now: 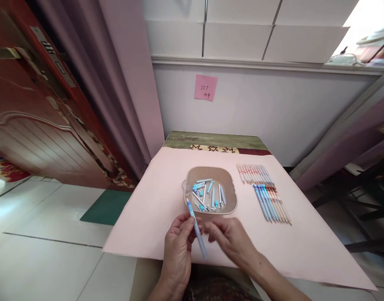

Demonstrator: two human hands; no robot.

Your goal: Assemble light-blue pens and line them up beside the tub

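A light blue pen (197, 230) is pinched between the thumb and fingers of my left hand (179, 238), tilted, near the front edge of the table. Just right of it is my right hand (231, 236), its fingers curled and partly blurred; whether anything is between them is too small to tell. Beyond both hands sits a beige basin (231, 190) holding several blue, white and grey pen parts (207, 194). To the right, two rows of pens lie side by side: a far row of patterned pens (254, 173) and a nearer row of blue pens (265, 202) and beige-brown pens (279, 205).
Pale pink paper (141, 221) covers most of the table, with a green wooden surface (217, 138) showing at the back. A pink note (206, 88) is stuck on the white wall behind. A reddish door (31, 121) and a curtain stand at the left.
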